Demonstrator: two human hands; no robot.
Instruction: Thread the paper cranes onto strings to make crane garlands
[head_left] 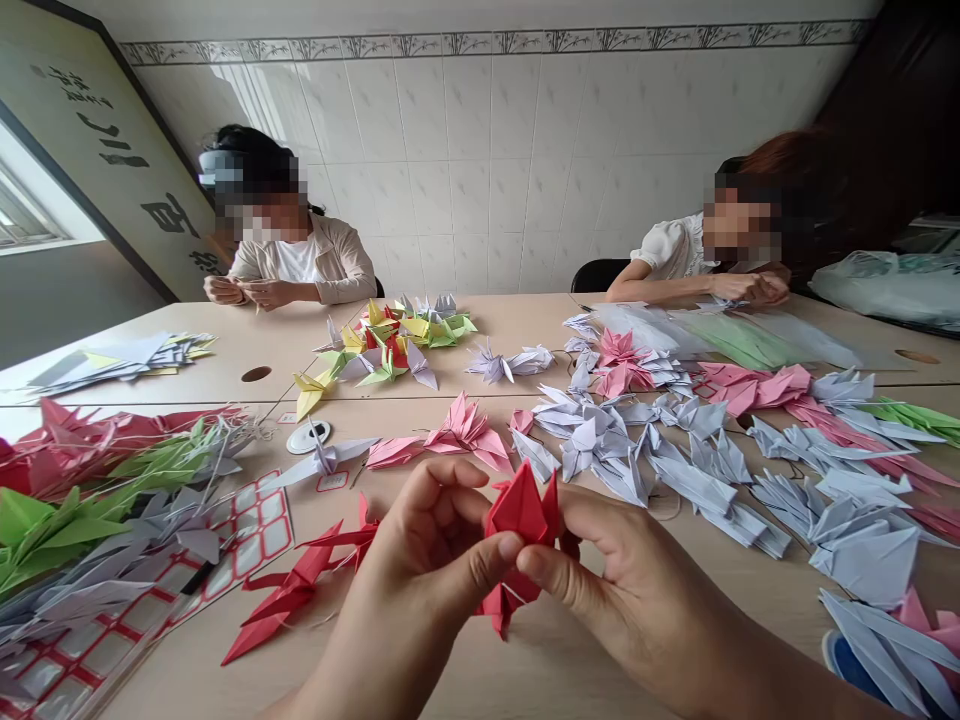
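Red folded paper (pixel 523 505) with pointed tips sits at the centre, held above a pale wooden table (pixel 487 685) between the camera wearer's two bare hands. The left hand (pixel 439 550) pinches its near side with the thumb laid flat across the paper, the other fingers curled behind. The right hand (pixel 626 570) grips it from the opposite side, its thumb tip just beside the left thumb. Just left of the left hand lie red paper cranes (pixel 289 590), near a red-and-white label sheet (pixel 251 535). Farther left is a heap of pink, green and white folded paper (pixel 105 450), with a stack of flat sheets (pixel 124 360) behind it. Many white folded cranes (pixel 720 490) spread over the right side, with pink ones (pixel 757 388) among them. Toward the far edge, a cluster of yellow, green, red and white cranes (pixel 394 340) lies left of centre. Across the table sit two people, one in a beige jacket (pixel 341 260) at left, one in a white top (pixel 667 255) at right; what their fingers hold is too small to make out clearly.
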